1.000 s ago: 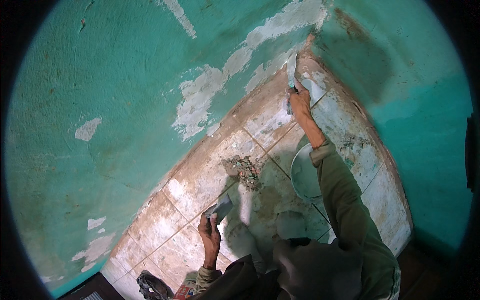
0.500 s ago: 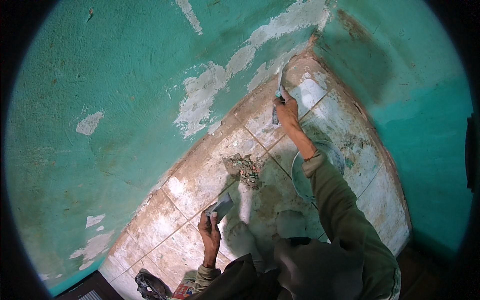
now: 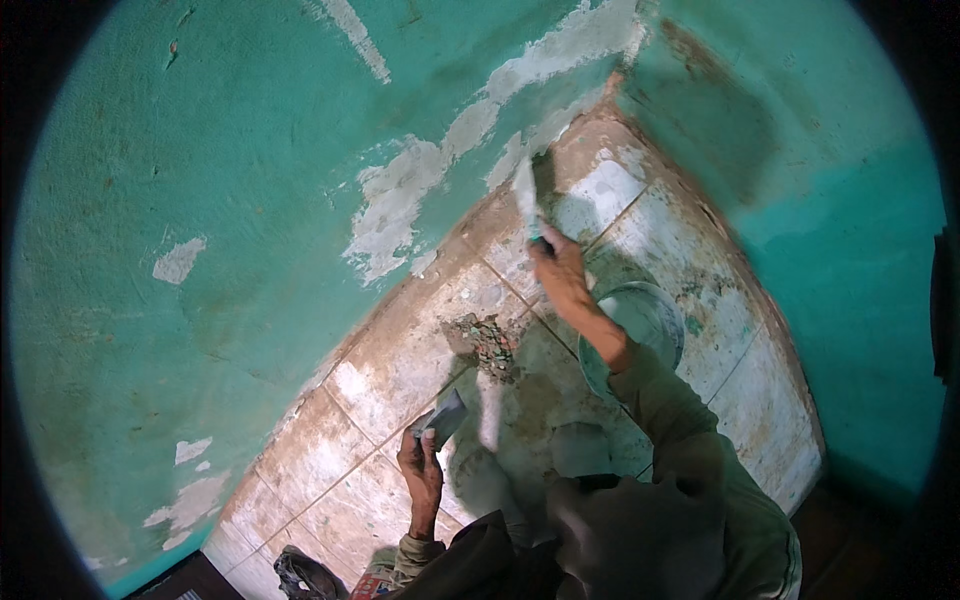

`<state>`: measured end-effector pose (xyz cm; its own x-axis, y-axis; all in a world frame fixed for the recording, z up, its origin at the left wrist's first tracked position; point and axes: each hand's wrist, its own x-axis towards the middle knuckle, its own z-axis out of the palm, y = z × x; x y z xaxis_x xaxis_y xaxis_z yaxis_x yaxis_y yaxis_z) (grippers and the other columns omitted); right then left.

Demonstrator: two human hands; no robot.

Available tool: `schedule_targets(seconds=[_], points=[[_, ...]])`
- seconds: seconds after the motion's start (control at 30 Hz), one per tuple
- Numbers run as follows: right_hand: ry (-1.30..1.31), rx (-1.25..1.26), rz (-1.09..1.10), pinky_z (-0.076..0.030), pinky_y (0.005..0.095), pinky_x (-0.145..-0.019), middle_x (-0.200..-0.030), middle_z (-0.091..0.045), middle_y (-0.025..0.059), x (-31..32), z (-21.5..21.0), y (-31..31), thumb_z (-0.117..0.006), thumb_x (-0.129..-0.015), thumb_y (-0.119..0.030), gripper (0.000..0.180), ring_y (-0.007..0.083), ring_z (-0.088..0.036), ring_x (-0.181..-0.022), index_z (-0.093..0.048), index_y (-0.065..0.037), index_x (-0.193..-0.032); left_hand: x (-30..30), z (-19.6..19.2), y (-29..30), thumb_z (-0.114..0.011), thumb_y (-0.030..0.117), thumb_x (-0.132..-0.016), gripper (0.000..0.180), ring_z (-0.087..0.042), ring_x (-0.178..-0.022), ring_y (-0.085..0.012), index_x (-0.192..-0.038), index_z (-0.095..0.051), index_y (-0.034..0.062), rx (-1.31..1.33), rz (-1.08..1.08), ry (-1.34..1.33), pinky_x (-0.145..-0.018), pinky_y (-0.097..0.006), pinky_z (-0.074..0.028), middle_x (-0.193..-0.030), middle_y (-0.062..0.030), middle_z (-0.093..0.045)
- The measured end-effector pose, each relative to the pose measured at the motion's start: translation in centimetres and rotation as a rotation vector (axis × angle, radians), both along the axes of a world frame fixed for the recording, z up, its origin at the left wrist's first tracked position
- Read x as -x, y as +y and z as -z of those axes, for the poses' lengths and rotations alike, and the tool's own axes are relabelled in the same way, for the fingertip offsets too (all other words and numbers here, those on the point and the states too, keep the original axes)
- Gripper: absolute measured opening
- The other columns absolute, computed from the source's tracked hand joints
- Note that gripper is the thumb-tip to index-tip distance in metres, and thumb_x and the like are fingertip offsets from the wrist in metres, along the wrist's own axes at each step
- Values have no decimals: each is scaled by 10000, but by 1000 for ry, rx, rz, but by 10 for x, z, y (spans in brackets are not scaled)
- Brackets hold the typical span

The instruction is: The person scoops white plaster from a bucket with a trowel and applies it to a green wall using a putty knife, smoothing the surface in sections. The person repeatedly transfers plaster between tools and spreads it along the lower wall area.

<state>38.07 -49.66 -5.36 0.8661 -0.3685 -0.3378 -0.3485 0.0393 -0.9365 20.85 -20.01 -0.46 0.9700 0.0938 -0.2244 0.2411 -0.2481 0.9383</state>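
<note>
My right hand (image 3: pixel 562 270) is wrapped round the dark handle of a putty knife (image 3: pixel 526 190). Its pale blade stands beside the foot of the green wall (image 3: pixel 260 170), close to grey filler patches (image 3: pixel 398 195); whether it touches the wall I cannot tell. Lower down, my left hand (image 3: pixel 420 465) grips a flat grey scraper blade (image 3: pixel 445 412), thumb on top, held above the tiles. Under my right forearm stands a bucket (image 3: pixel 682 340), partly hidden by the sleeve.
A small heap of rubble (image 3: pixel 487 347) lies on the stained tiled floor (image 3: pixel 365 480) between my hands. Two walls meet in a corner at the top. A dark crumpled bag (image 3: pixel 305 573) rests at the lower left, near a dark-framed object (image 3: pixel 185 580).
My right hand has drawn the putty knife back toward me and slightly left, away from the corner. My left hand with the scraper blade has barely moved.
</note>
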Motion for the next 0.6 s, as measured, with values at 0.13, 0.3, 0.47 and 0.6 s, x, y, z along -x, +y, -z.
schedule_targets(seconds=[0.13,0.3,0.47,0.6], points=[[-43,-93,297,-455,317,-578,-785,-600,75,-15,-1,-48,-573,-894,-97,457,132,-541,-644,-538,-38,-1345,0,-1,-1,-541,209,-1005,240,-444,-759,-94,-966,-569,-26,2,-9,28,-680,-250,-403,-820,-13,-568],[-34,17,193,-457,323,-582,-734,-597,71,-39,-12,-72,-571,-894,-119,468,149,-542,-638,-526,-20,-1349,2,4,1,-542,217,-1005,239,-430,-746,-91,-948,-559,-14,10,1,16,-665,-245,-394,-800,-10,-549],[-56,138,42,-458,317,-589,-787,-613,88,-40,4,-58,-577,-900,-136,490,143,-533,-637,-503,-8,-1367,3,8,4,-534,226,-1002,285,-514,-863,-123,-1127,-602,-22,20,25,76,-790,-267,-429,-943,-50,-611],[18,29,-26,-440,281,-588,-879,-620,70,-23,-11,-31,-614,-898,-146,555,115,-505,-640,-454,10,-1406,2,-1,0,-537,226,-1006,241,-450,-778,-105,-991,-563,-13,-8,5,25,-700,-254,-398,-841,-22,-561]])
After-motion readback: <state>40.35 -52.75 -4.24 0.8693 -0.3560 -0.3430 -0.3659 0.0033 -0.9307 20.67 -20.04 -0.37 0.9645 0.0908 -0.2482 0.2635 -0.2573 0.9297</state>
